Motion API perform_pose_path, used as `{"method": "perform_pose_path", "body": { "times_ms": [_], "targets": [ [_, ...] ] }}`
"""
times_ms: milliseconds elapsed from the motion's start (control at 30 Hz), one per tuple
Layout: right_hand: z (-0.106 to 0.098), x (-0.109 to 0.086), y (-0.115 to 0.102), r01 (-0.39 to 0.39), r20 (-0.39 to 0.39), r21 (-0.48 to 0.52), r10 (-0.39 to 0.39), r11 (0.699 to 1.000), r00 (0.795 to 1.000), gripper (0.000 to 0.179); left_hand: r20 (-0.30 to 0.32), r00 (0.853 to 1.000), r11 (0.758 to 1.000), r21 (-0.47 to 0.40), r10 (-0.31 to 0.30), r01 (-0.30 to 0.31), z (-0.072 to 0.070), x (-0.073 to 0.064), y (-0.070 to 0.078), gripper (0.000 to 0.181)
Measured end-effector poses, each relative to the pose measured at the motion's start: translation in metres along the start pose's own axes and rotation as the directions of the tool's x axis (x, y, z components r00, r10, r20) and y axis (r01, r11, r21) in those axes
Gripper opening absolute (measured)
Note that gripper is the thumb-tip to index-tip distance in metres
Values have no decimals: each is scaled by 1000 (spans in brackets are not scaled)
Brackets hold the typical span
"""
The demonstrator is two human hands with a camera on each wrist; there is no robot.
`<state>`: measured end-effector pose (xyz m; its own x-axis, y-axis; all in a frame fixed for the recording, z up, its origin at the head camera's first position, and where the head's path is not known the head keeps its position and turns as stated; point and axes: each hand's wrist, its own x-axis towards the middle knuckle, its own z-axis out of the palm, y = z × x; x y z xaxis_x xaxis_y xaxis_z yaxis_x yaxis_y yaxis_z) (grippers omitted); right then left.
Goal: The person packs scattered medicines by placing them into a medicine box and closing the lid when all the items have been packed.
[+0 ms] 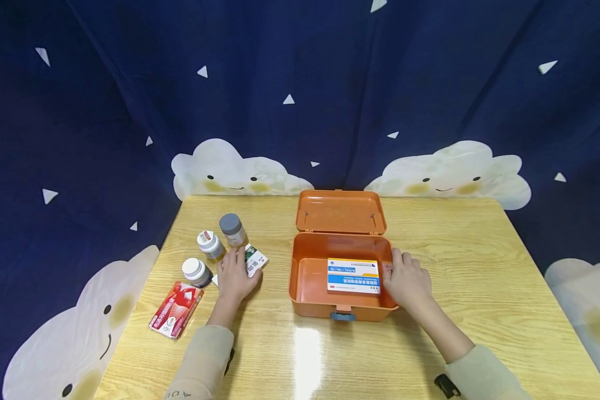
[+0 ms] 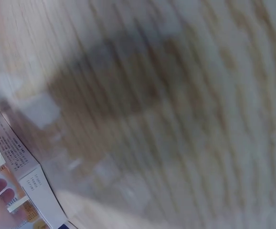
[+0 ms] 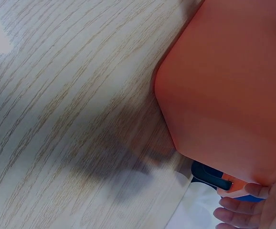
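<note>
My left hand [image 1: 237, 275] lies over a white and green medicine box [image 1: 256, 260] on the table, covering its middle. In the left wrist view, fingertips [image 2: 2, 188] overlap the printed face of a medicine box [image 2: 15, 148]. My right hand [image 1: 409, 278] holds the right wall of an orange storage box [image 1: 310, 310], thumb at the inner side of the rim. The lid [image 1: 339, 211] stands back, open. Inside lies a blue and white medicine box [image 1: 352, 276]. The right wrist view shows the orange wall [image 3: 224, 86] and several curled fingers [image 3: 233, 205] beside it.
Left of my left hand stand a grey-capped bottle [image 1: 233, 229], a white-capped bottle [image 1: 210, 244] and another white-capped bottle [image 1: 196, 272]. A red and white packet [image 1: 176, 309] lies flat near the table's left edge. A dark blue curtain [image 1: 330, 83] hangs behind the table.
</note>
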<state>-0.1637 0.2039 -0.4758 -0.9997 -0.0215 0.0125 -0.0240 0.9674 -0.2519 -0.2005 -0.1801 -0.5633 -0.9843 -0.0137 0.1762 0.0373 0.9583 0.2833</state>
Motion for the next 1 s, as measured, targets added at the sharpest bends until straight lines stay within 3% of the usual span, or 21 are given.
{"method": "perform_pose_path", "body": {
  "times_ms": [300, 733, 1000],
  "targets": [
    [0, 0, 0, 4, -5, 3, -4, 1000, 1000, 43, 28, 998, 998, -1, -63, 63, 1, -4, -4, 80],
    [1, 0, 0, 9, -5, 2, -9, 1000, 1000, 43, 125, 983, 991, 18, -132, 131, 1, -6, -7, 89],
    [-1, -1, -1, 8, -4, 6, -8, 1000, 1000, 44, 129, 981, 989, 23, -147, 145, 1, -5, -7, 89]
  ]
}}
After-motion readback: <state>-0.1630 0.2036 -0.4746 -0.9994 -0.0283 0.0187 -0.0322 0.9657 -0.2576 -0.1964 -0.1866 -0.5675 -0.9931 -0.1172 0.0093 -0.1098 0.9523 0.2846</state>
